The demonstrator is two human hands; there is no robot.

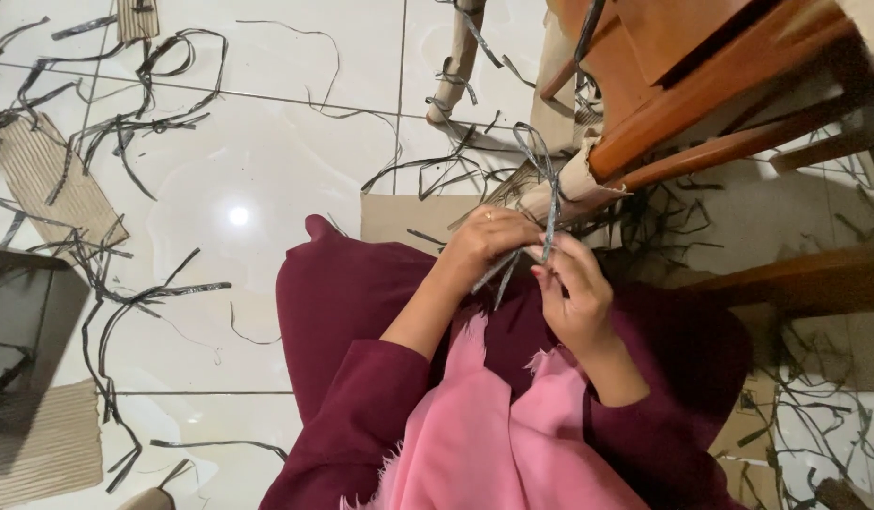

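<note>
The white tiled floor (257, 161) is littered with dark strips (125, 127) and corrugated cardboard pieces (50, 179). A wooden chair (702, 104) stands just ahead of the seated person, cardboard wrapped round its leg (574, 184). Both hands meet above the maroon lap. The left hand (484, 244) pinches a grey plastic strip (548, 189), its grip closed on it; the right hand (574, 288) grasps the same strip lower down. The strip rises between them toward the chair leg. To my eye, steady tension and close fingertips would keep it from slipping.
</note>
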